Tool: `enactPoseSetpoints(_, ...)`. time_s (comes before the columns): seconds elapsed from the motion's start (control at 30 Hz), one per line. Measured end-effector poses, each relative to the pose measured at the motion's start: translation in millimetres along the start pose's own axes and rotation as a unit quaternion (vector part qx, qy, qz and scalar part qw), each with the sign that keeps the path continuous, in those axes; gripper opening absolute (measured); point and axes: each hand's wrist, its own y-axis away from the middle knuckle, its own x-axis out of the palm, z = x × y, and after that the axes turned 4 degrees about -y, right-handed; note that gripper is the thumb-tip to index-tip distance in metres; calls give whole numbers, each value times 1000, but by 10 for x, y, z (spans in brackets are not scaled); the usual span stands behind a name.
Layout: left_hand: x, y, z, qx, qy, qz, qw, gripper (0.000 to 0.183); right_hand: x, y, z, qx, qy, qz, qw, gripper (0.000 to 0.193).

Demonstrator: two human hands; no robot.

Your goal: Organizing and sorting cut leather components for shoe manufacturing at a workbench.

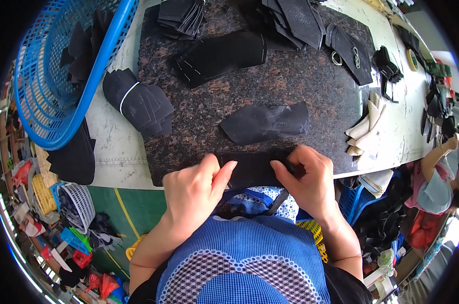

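At the near edge of the speckled dark stone slab [189, 116], a black material piece [252, 164] is stretched between my two hands. My left hand [191, 185] pinches its left end, thumb on top. Its right end is gripped by my right hand [308, 175], fingers curled round it. Just beyond lies a single black cut piece [265, 122] with a pale, worn sheen. Farther back, a fanned stack of black pieces [219, 57] shows small white marks along its ends.
A blue plastic basket [95, 96] with dark pieces stands at the left. Near it lies a banded black bundle [138, 104]. More black stacks [295, 23] are at the back; rubber bands [356, 58] and beige cloth pieces [366, 126] lie right. Another person's arm [438, 154] shows far right.
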Motion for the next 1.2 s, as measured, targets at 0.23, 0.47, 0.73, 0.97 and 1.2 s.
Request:
enactPoseSetpoints(0.23,400,188,48,315,-255,86,910,91,-261,-85,-115,-59,188,15,980,39)
enactPoseSetpoints(0.47,453,63,-144,287,-246,80,922,95,-229,-511,85,-290,72,-65,952,16)
enactPoseSetpoints(0.73,186,-18,160,342,77,-100,931,50,-121,-786,-75,-337,92,-33,936,16)
enactPoseSetpoints(0.97,-657,-927,558,211,-87,-238,944,18,-55,-1402,464,-385,150,-81,907,21)
enactPoseSetpoints(1.2,-517,-1042,547,202,-129,-209,948,15,84,-1894,469,-343,212,2,915,39)
